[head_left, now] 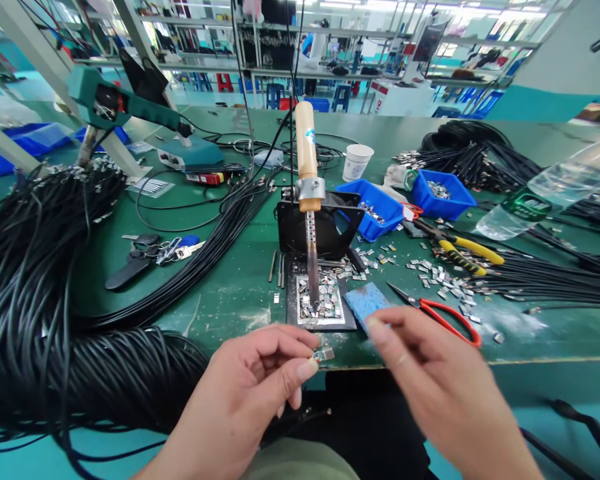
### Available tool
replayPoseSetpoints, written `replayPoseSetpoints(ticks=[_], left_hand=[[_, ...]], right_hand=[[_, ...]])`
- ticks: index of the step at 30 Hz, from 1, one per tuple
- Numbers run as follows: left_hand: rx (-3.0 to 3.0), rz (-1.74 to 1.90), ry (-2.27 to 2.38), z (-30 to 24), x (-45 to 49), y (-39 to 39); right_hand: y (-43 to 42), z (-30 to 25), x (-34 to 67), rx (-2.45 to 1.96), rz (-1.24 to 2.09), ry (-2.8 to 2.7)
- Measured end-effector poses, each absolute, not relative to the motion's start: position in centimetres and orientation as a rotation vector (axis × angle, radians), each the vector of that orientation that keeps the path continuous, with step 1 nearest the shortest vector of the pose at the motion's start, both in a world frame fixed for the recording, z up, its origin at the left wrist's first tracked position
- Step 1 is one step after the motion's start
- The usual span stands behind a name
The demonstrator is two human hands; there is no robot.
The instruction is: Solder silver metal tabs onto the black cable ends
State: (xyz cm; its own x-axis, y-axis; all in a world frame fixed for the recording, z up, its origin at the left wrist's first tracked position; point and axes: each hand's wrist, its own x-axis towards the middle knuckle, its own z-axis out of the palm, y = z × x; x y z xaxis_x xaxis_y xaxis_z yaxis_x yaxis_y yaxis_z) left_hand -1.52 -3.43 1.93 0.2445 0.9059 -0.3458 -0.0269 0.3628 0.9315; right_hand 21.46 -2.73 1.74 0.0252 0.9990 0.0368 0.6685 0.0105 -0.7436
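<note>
My left hand (pixel 265 373) pinches a small metal connector (pixel 325 354) with coloured wires at its back, just in front of the table's edge. My right hand (pixel 435 373) is closed, its thumb and forefinger together at the lower corner of a blue sponge (pixel 366 303); what they hold, if anything, is hidden. Whether they touch the sponge I cannot tell. Between and beyond my hands, a soldering iron (pixel 308 160) with a wooden handle is clamped tip down. Its tip meets a small tray (pixel 300 319) heaped with metal connector pieces.
Red-handled scissors (pixel 450 320) and yellow-handled pliers (pixel 467 250) lie right, among loose connector pieces (pixel 445 280). Blue bins (pixel 443 197), a paper cup (pixel 357 162) and a plastic bottle (pixel 545 193) stand behind. Black cable bundles (pixel 105 373) fill the left, near keys (pixel 165 252).
</note>
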Motion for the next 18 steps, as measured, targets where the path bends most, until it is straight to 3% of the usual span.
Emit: replayPoseSetpoints(ticks=[2, 5, 18], left_hand=[[1.052, 0.807, 1.13, 2.0, -1.4, -3.3], [1.095, 0.807, 1.122, 2.1, -1.4, -3.1], [1.007, 0.781, 1.123, 1.4, -1.0, -2.6]], right_hand=[[-3.4, 1.9, 19.8, -1.496, 1.065, -1.753], [-3.7, 1.7, 18.2, -1.379, 1.272, -1.742], [-3.5, -0.1, 17.3, -1.34, 1.285, -1.601]])
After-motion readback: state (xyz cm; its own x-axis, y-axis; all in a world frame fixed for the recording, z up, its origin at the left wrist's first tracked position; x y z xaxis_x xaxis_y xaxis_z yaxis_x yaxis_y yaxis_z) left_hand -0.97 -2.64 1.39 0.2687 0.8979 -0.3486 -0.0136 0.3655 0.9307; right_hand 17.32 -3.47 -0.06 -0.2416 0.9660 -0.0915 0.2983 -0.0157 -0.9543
